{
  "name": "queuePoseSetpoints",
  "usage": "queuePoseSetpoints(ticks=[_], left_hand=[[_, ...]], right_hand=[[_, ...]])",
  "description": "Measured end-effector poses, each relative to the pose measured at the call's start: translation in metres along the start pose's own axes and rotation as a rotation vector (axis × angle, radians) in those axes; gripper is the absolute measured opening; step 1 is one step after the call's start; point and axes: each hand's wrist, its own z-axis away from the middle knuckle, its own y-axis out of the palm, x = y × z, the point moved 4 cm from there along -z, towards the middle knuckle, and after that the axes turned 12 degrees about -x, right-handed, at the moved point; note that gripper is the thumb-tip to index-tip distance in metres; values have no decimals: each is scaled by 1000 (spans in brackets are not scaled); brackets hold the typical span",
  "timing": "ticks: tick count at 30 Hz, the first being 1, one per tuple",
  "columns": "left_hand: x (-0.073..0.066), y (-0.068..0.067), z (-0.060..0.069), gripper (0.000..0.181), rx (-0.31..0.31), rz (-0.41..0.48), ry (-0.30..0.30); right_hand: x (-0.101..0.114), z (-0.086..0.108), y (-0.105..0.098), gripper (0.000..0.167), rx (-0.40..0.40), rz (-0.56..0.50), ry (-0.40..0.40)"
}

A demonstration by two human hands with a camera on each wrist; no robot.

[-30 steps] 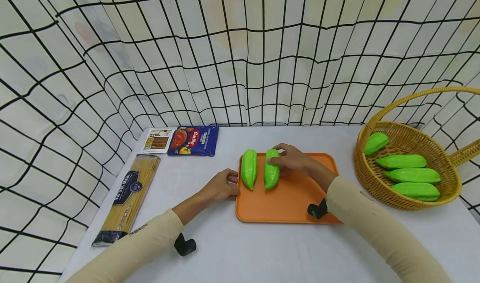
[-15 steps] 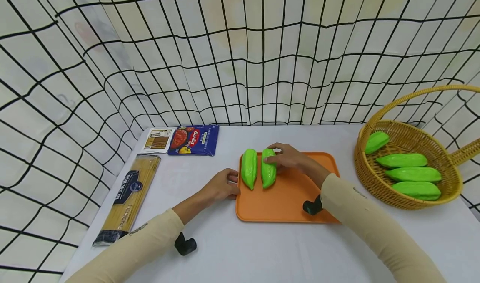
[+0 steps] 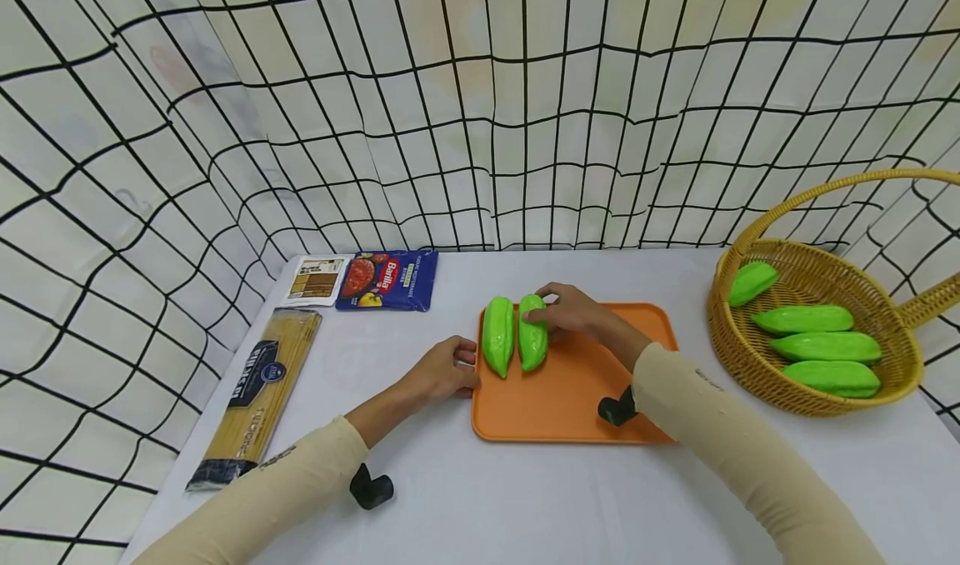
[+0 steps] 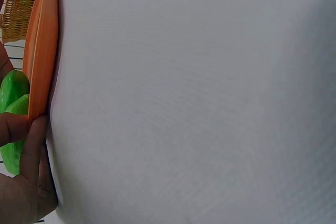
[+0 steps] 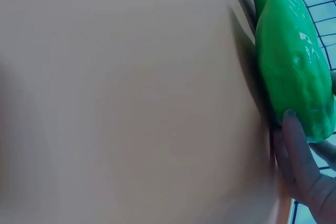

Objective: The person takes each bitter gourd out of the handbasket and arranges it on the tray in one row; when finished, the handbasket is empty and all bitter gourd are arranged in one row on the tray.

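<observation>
An orange tray (image 3: pixel 547 415) lies on the white-covered table. My left hand (image 3: pixel 442 371) pinches its left rim; in the left wrist view the thumb (image 4: pixel 13 128) is on the rim, a finger below it. On the tray's left part lies one glossy green, pointed gourd (image 3: pixel 498 336), lengthwise to me. Close on its right is a second green gourd (image 3: pixel 533 348), nearly parallel, its far end held by my right hand (image 3: pixel 576 311). The right wrist view shows this gourd (image 5: pixel 294 66) large, with fingertips against its near side; part of the hand is cut off.
A wicker basket (image 3: pixel 720 340) with a tall handle stands at the right, with several green gourds inside. On the left lie a pack of spaghetti (image 3: pixel 255 390), a blue Barilla pouch (image 3: pixel 397 282) and a white-and-brown packet (image 3: pixel 315 282). Black netting hangs before the white walls.
My right hand has slid the second gourd left across the tray, narrowing the gap to the first. The left hand stays at the tray's rim.
</observation>
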Motion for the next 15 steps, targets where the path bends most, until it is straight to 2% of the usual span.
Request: queuePoseSetpoints(ticks=[15], left_hand=[[0, 0, 0, 61, 7, 28, 5]], right_hand=[[4, 0, 5, 71, -34, 36, -11]])
